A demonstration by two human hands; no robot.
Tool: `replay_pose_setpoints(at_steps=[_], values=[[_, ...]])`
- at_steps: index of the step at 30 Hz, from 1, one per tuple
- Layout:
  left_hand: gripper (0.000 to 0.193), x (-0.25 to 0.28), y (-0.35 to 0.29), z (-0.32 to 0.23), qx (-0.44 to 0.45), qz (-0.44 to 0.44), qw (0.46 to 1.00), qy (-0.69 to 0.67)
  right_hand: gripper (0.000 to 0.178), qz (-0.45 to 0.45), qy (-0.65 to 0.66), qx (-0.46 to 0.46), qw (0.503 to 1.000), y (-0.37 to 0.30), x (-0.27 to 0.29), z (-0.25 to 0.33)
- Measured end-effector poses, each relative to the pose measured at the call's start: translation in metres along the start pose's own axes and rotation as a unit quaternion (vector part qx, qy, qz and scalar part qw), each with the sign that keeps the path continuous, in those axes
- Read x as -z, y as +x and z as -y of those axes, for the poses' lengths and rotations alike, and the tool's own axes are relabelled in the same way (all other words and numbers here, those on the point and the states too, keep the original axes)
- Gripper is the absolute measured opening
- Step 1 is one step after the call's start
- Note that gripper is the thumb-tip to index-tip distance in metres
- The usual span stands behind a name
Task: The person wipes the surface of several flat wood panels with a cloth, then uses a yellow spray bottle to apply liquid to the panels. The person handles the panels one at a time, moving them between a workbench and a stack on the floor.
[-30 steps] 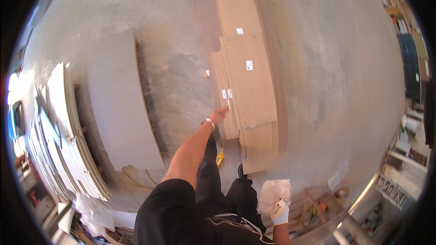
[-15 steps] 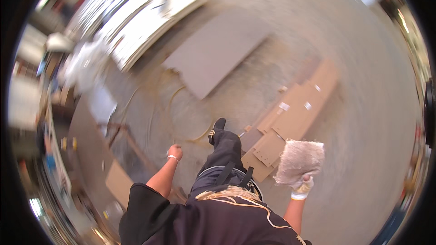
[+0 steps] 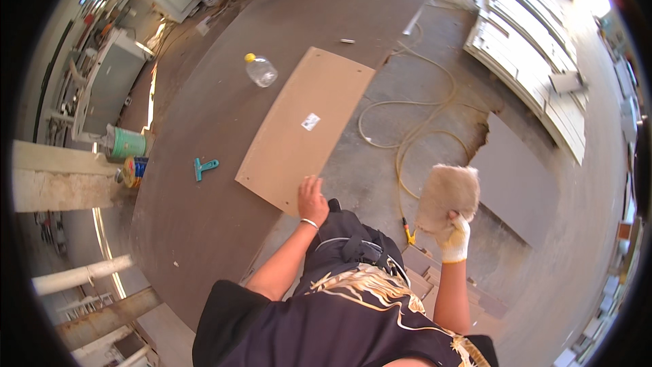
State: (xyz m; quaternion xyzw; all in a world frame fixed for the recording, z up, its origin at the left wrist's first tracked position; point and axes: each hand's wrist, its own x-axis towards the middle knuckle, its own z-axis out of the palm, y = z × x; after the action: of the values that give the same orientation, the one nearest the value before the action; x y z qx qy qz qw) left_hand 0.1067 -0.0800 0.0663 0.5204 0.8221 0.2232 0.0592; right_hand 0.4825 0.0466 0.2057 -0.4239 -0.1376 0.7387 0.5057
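Note:
My left hand is at the near right corner of a light brown board, fingers stretched out over its edge; whether they press on it is hard to see. A small white label lies on the board, and small holes show near its corners. In my right hand, which wears a white glove, a fuzzy beige square pad is held up by its lower edge, above the floor.
The board rests on a large dark brown table with a teal scraper and a clear yellow-capped bottle. A yellow hose coils on the floor. Grey sheet and stacked white panels are on the right.
I have turned left, so the table now fills the view's left and middle. My left hand has come to the brown board's corner. The fuzzy pad stays in my right hand.

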Motion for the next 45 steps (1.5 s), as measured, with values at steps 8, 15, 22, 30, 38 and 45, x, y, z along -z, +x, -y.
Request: replay_pose_setpoints(at_steps=[8,15,22,30,38,45], values=[[0.065,-0.013,0.095,0.138,0.219,-0.004,0.971,0.096,0.049,0.137,-0.206,0.026,0.969,0.113,-0.169,-0.192],[0.081,-0.048,0.15,0.127,0.233,0.002,0.956,0.178,0.05,0.29,-0.793,0.254,0.472,0.138,-0.216,-0.318],[0.082,-0.027,0.154,0.114,0.231,0.066,0.959,0.15,0.052,0.089,-0.804,0.372,0.455,0.341,-0.256,-0.271],[0.076,-0.026,0.155,0.114,0.22,0.056,0.963,0.145,0.056,0.186,-0.852,0.339,0.351,0.443,-0.301,-0.233],[0.075,-0.025,0.152,0.113,0.216,0.044,0.966,0.138,0.044,0.365,-0.697,0.418,0.455,0.465,-0.411,-0.285],[0.079,-0.027,0.146,0.116,0.245,0.059,0.962,0.107,0.044,0.644,-0.617,0.317,0.322,0.42,-0.38,-0.277]])
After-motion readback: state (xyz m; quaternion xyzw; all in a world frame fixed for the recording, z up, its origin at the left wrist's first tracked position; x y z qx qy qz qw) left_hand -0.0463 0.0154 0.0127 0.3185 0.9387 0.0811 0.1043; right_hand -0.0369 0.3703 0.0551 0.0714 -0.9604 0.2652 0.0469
